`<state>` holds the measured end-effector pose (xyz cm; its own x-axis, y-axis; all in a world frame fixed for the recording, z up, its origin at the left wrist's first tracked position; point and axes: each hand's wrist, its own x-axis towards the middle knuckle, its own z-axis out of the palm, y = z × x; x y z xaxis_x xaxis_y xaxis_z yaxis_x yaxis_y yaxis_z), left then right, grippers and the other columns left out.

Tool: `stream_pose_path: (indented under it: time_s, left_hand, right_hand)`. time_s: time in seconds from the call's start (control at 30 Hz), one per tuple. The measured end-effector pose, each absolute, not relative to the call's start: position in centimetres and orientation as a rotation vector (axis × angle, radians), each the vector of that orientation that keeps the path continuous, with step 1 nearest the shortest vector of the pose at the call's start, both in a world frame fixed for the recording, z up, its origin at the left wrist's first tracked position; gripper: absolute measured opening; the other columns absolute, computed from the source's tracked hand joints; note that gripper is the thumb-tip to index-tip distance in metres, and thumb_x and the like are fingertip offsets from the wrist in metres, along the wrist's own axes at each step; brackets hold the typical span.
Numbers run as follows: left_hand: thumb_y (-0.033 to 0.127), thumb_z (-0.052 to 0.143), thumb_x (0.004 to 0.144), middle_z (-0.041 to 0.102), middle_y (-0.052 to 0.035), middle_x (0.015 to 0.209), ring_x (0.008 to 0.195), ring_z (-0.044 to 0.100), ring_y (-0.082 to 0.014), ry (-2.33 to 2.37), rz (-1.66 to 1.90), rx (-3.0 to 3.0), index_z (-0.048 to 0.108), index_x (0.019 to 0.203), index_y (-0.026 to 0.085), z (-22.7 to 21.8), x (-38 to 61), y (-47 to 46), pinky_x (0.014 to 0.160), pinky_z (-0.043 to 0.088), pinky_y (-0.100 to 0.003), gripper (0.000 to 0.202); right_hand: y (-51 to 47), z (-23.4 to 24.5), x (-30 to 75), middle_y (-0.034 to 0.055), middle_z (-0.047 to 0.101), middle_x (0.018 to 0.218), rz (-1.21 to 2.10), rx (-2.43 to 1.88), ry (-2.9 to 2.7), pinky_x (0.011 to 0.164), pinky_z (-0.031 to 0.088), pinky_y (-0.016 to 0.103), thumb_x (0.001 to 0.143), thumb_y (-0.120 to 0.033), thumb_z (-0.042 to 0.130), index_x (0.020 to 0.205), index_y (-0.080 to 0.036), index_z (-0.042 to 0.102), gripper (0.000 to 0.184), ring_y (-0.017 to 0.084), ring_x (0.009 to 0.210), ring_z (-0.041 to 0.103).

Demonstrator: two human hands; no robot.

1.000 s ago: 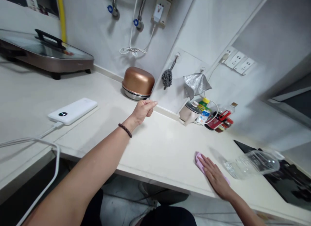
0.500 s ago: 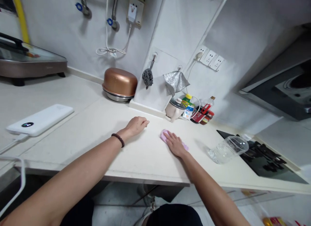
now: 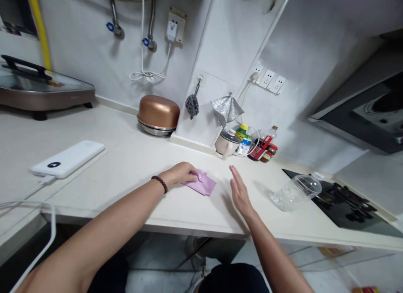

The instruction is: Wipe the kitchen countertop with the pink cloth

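Note:
A pink-purple cloth (image 3: 204, 184) lies on the white countertop (image 3: 126, 158), its left end under the fingers of my left hand (image 3: 181, 173). Those fingers are curled onto the cloth and grip its edge; a dark beaded bracelet circles that wrist. To the right of the cloth, my right hand (image 3: 241, 193) is raised a little above the counter, fingers stretched out and holding nothing. Further right, a clear plastic bottle (image 3: 296, 193) rests near the stove's edge.
At the back stand a copper-coloured bowl (image 3: 159, 112), a lidded pot (image 3: 227, 142) and several condiment bottles (image 3: 264, 148). On the left are a white power bank (image 3: 71, 158) with its cable and an electric pan (image 3: 44, 93). A black gas stove (image 3: 355, 209) is on the right.
The cloth has gone from under my right hand to my left hand and lies more spread out. My right hand has lifted off it and turned on edge. The view has shifted slightly.

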<state>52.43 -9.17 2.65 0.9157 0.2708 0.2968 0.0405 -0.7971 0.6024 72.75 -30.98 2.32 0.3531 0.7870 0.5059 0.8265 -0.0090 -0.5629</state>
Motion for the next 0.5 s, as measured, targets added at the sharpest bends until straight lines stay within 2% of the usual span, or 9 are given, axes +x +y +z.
stream_pose_path:
  time_s: [0.1,0.2,0.33,0.5]
  left_hand:
    - [0.031,0.053,0.088,0.066,-0.0053,0.129,0.118,0.057,-0.0221,0.198,0.475,2.648,0.066,0.123,0.025,1.9,53.6,-9.9,0.102,0.037,-0.033,0.038]
    - [0.034,0.039,0.095,0.048,-0.0090,0.150,0.137,0.040,-0.0269,0.485,0.428,2.790,0.050,0.141,0.025,1.0,54.9,-9.8,0.113,0.026,-0.045,0.048]
    - [0.039,0.031,0.096,0.034,-0.0163,0.157,0.144,0.029,-0.0340,0.991,0.388,2.756,0.041,0.148,0.019,0.0,54.5,-7.2,0.113,0.021,-0.053,0.056]
    - [0.041,0.032,0.093,0.035,-0.0211,0.155,0.142,0.029,-0.0402,1.340,0.369,2.643,0.045,0.145,0.016,-0.1,52.1,-3.7,0.110,0.023,-0.056,0.059]
  right_hand:
    - [-37.5,0.7,75.8,0.0041,0.032,0.160,-0.283,-1.922,-1.356,0.121,0.019,0.051,0.099,-0.057,0.036,0.151,-0.028,0.039,0.060,0.024,0.149,0.023]
    - [-40.7,-1.0,77.6,0.0071,0.032,0.160,-0.400,-1.976,-1.182,0.120,0.021,0.053,0.099,-0.055,0.032,0.150,-0.024,0.040,0.060,0.025,0.149,0.023]
    - [-40.6,-1.9,78.2,0.0090,0.037,0.157,-0.360,-1.958,-1.082,0.120,0.024,0.051,0.098,-0.055,0.034,0.148,-0.022,0.043,0.060,0.025,0.147,0.028]
    - [-40.4,-2.6,79.1,0.0124,0.043,0.152,-0.288,-1.865,-0.945,0.116,0.029,0.053,0.091,-0.058,0.048,0.147,-0.021,0.044,0.067,0.028,0.141,0.038]
